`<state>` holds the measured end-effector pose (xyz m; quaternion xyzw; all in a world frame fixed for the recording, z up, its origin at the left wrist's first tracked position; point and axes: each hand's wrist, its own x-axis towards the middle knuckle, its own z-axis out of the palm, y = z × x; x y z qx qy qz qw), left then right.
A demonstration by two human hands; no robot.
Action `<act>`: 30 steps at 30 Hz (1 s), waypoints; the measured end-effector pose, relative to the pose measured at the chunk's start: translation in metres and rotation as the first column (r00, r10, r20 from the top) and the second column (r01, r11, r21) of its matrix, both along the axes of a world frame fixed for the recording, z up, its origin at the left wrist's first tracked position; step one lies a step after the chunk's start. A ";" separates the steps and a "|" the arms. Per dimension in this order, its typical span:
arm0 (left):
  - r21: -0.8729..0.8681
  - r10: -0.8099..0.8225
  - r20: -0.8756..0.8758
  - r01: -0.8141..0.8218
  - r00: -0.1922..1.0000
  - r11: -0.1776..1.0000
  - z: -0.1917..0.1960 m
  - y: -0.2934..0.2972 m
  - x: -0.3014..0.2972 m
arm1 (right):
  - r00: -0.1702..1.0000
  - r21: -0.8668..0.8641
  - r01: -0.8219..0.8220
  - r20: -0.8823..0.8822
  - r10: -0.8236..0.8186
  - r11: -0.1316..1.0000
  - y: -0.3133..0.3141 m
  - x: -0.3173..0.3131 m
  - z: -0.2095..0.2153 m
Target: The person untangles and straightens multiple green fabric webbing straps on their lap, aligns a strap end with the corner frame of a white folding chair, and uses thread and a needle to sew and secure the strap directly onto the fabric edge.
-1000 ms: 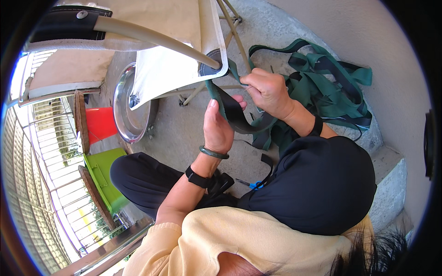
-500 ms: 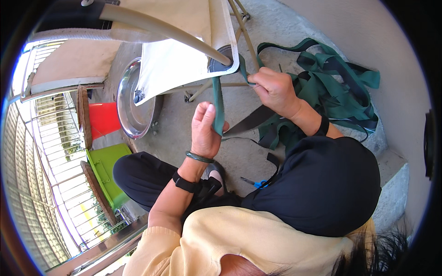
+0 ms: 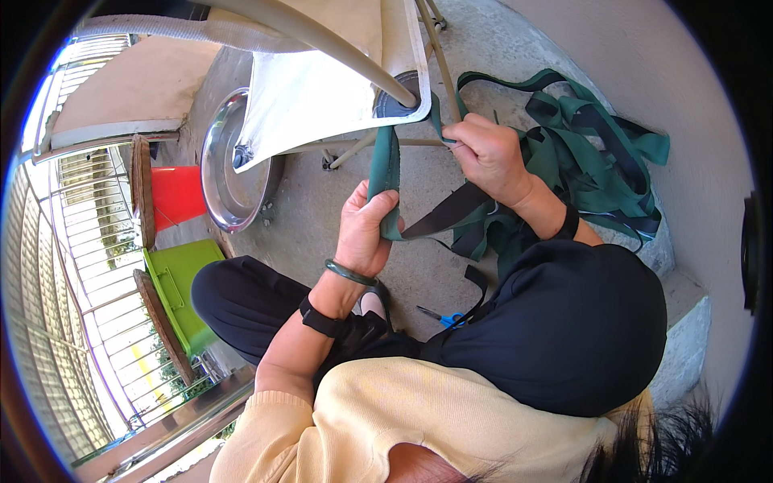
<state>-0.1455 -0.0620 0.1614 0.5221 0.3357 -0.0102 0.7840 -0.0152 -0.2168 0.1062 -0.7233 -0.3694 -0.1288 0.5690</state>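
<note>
A long green fabric strip (image 3: 385,161) hangs from the corner of a white cloth panel (image 3: 314,101) on a beige tubular frame (image 3: 342,56). My left hand (image 3: 364,232) is closed round the strip below the panel's edge, its thumb flat on the cloth. From there the strip's dark side runs right toward the loose pile. My right hand (image 3: 491,157) pinches a thin part of green strip beside the frame, right of the panel's dark corner patch (image 3: 400,98). Its fingertips are partly hidden.
Tangled green strips (image 3: 576,157) lie on the concrete floor at right, near the wall (image 3: 684,121). Blue-handled scissors (image 3: 447,319) rest by my foot. At left are a metal basin (image 3: 233,161), a red bucket (image 3: 177,195), a green bin (image 3: 183,290) and a railing (image 3: 101,274).
My left hand has shifted its hold, thumb now pressed across the strip, which turns its wide face into view. My right hand has moved slightly right, still pinching.
</note>
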 end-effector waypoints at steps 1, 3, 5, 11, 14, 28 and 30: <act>-0.048 0.031 -0.011 -0.032 0.999 0.998 0.000 0.000 0.000 | 1.000 0.001 0.002 -0.009 -0.002 1.000 0.000 0.000 0.000; 0.071 0.042 0.052 -0.045 0.998 0.996 0.002 -0.006 0.000 | 1.000 0.002 0.004 -0.008 -0.004 1.000 0.000 0.000 0.000; 0.184 0.041 0.118 -0.063 0.992 0.981 0.001 -0.013 0.000 | 1.000 0.001 0.010 -0.004 -0.010 1.000 -0.001 0.001 0.000; 0.570 -0.061 0.301 -0.129 0.952 0.812 -0.013 -0.002 -0.006 | 1.000 0.007 0.012 -0.004 -0.012 1.000 0.001 0.000 -0.002; 0.560 -0.053 0.304 -0.134 0.951 0.818 -0.017 -0.001 -0.006 | 1.000 0.016 0.013 -0.001 -0.013 1.000 0.000 0.000 -0.002; 0.950 -0.392 0.217 -0.100 0.894 0.296 -0.030 -0.038 0.045 | 0.986 -0.065 0.014 0.167 -0.003 0.998 0.001 0.002 0.005; 0.954 -0.398 0.216 -0.106 0.891 0.282 -0.030 -0.040 0.050 | 0.984 -0.076 0.006 0.178 0.008 0.997 -0.002 0.005 0.003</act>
